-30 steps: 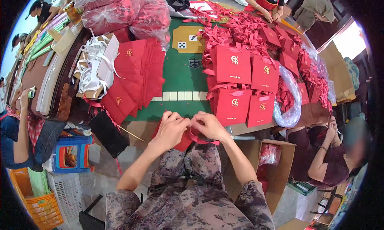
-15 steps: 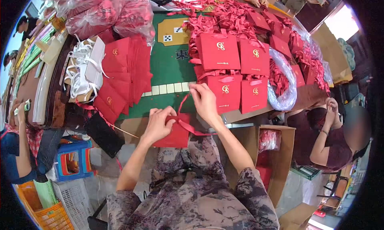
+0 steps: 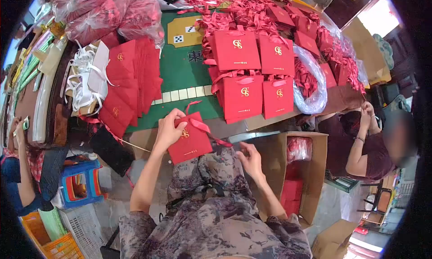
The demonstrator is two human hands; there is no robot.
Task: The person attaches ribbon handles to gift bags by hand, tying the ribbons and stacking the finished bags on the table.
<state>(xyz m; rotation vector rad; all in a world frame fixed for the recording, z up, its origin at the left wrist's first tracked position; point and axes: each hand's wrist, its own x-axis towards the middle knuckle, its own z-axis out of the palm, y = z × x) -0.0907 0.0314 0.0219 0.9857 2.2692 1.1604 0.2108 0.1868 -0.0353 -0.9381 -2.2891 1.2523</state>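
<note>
My left hand point(image 3: 169, 132) grips the top edge of a small red paper gift bag point(image 3: 192, 145) with a gold logo, tilted above my lap. A red ribbon point(image 3: 201, 125) runs through the bag's top; one end sticks up and the other trails to the right. Just beyond that trailing end, my right hand point(image 3: 251, 161) is apart from the bag, thumb and forefinger spread, with nothing visible in it. On the table in front stand several finished-looking red bags point(image 3: 243, 97) with ribbon handles.
Flat red bags point(image 3: 120, 85) lie fanned at left beside a box of white ribbons point(image 3: 92, 81). A clear plastic roll point(image 3: 310, 81) sits right of the standing bags. An open cardboard box point(image 3: 315, 180) is at my right; another person point(image 3: 360, 146) sits beyond it.
My right hand has come down and right, letting go of the ribbon. The bag has turned so its logo shows, still in my left hand. The view has shifted slightly.
</note>
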